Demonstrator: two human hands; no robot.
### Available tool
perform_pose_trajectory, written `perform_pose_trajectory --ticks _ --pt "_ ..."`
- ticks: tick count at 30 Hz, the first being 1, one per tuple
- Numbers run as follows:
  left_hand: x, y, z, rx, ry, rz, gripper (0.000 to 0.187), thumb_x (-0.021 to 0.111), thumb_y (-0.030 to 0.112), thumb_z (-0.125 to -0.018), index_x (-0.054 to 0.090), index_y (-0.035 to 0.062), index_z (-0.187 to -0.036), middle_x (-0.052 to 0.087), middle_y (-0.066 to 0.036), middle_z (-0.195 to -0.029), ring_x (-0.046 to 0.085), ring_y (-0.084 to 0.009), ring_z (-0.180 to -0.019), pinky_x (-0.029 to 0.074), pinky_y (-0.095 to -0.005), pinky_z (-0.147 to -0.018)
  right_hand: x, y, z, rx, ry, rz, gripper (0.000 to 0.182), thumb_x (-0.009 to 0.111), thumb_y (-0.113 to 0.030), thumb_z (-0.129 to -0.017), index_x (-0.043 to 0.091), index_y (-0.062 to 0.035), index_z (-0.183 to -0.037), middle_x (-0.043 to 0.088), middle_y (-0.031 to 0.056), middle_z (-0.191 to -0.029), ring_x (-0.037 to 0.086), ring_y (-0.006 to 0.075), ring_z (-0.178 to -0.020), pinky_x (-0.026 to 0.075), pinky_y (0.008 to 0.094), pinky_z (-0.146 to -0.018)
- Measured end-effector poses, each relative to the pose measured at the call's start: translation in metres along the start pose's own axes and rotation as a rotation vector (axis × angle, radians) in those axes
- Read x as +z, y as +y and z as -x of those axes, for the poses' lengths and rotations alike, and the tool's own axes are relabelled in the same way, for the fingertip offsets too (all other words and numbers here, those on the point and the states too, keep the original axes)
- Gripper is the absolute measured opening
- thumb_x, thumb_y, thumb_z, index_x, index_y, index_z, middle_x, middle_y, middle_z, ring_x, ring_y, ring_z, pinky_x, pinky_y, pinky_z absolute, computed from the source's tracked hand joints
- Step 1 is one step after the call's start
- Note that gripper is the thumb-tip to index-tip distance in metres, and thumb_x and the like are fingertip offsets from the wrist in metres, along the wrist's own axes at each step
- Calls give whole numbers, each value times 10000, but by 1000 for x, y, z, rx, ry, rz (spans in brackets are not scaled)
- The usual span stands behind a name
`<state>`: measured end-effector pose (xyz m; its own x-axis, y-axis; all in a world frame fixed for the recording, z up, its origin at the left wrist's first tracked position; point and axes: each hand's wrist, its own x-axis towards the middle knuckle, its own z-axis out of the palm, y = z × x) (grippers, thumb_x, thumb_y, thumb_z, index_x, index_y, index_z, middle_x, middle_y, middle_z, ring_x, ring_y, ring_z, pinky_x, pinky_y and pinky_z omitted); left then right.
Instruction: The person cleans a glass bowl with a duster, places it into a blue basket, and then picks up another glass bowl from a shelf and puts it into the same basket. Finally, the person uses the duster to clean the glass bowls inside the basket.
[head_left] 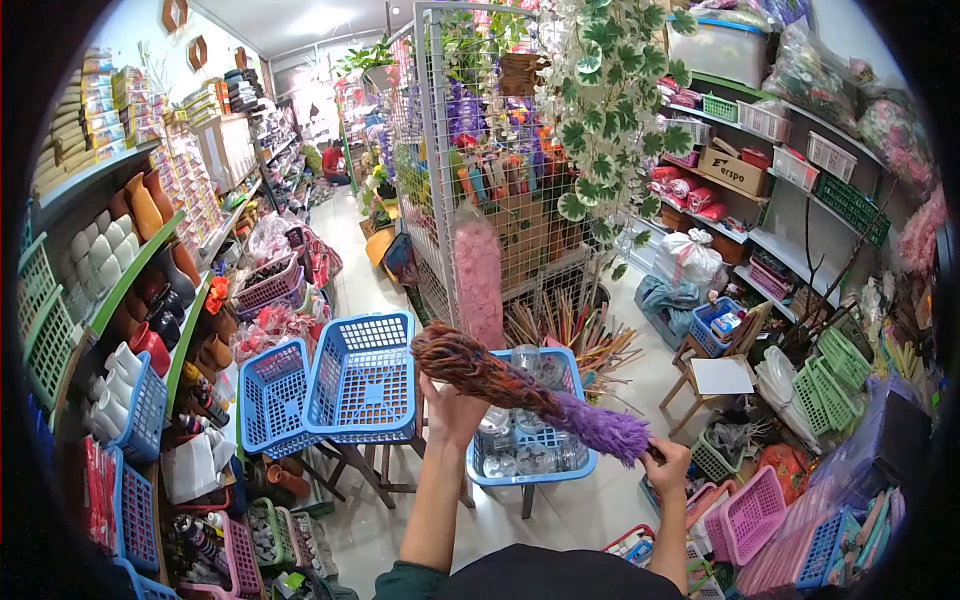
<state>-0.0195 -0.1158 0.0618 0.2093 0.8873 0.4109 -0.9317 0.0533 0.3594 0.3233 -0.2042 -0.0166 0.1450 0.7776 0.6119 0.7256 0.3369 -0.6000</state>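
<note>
A long, fluffy bundle (545, 395), brown and orange at one end and purple at the other, slants across in front of me. My left hand (452, 408) holds it from below near the brown end, its fingers partly hidden behind the bundle. At the purple tip, my right hand (668, 466) is closed round the narrow end. Under the bundle stands a blue plastic basket (532, 477) with several clear glass jars (500, 440) in it. Left of that, a blue basket (362, 375) with nothing in it rests on a stool, beside another blue basket (275, 395).
A white wire-grid rack (437, 170) with artificial flowers rises ahead. Thin sticks (575, 335) stand at its foot. Shelves of vases (150, 205) line the left side; baskets and bags crowd the right, near a small wooden chair (722, 375). A person (334, 162) sits far back in the aisle.
</note>
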Motion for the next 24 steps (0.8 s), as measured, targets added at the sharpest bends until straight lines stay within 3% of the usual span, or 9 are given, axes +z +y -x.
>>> perform_pose_trajectory --ticks 2,4,9,15,17,18,19,22,24 --pt "-6 -13 0 11 -58 -33 573 462 570 -891 457 181 -1311 500 -29 -1273 460 -239 -1197 320 -489 -1054 1 -9 -9 -63 -7 42 244 787 -157 -613 690 -41 -804 690 116 -771 670 262 -655 513 322 -594" --pt "-18 -33 -1 -30 199 -128 523 454 541 -911 460 205 -1312 492 -26 -1276 450 -234 -1206 329 -490 -1046 3 -28 -18 -154 -2 67 236 785 -174 -621 688 -56 -802 686 107 -767 666 266 -667 507 322 -609" --pt "-10 -13 1 -1 110 -232 498 433 531 -926 458 211 -1308 467 -37 -1295 444 -240 -1210 343 -479 -1039 -12 -25 -19 -145 -26 69 243 784 -169 -618 685 -56 -809 677 102 -742 653 267 -635 493 319 -590" --pt "-16 -42 3 -14 216 -563 434 502 374 -952 417 140 -1308 484 -66 -1241 461 -227 -1202 382 -459 -1022 -7 -25 -26 -149 18 55 227 778 -157 -615 681 -45 -787 671 117 -727 640 269 -607 487 321 -582" --pt "-32 -37 2 93 76 -1274 431 492 313 -967 367 116 -1329 463 -61 -1249 467 -214 -1196 389 -427 -1030 -9 -24 -28 -166 31 56 227 777 -159 -615 683 -43 -786 672 121 -727 640 272 -607 490 323 -585" --pt "-59 -30 6 93 31 -1169 433 484 284 -973 350 114 -1348 459 -61 -1267 470 -210 -1198 388 -397 -1034 -15 -21 -27 -201 17 75 237 777 -165 -617 686 -43 -798 676 126 -744 646 275 -621 496 325 -595" --pt "-26 -17 8 58 151 -484 459 488 276 -968 333 114 -1368 456 -57 -1285 468 -209 -1205 393 -395 -1026 -19 -20 -28 -238 2 92 247 777 -172 -619 689 -43 -810 680 131 -761 651 277 -635 502 328 -605" --pt "-8 -17 7 115 276 -651 527 511 300 -948 306 120 -1399 443 -56 -1317 465 -216 -1215 367 -402 -1038 -20 -21 -31 -130 -12 101 266 776 -182 -619 692 -42 -829 686 135 -788 664 283 -674 511 326 -627" --pt "-19 -32 8 127 285 -678 604 627 169 -848 339 92 -1373 382 -111 -1390 461 -228 -1205 346 -351 -1018 -10 -23 -37 -85 14 78 256 775 -186 -617 692 -43 -813 686 132 -784 663 281 -669 510 323 -624"
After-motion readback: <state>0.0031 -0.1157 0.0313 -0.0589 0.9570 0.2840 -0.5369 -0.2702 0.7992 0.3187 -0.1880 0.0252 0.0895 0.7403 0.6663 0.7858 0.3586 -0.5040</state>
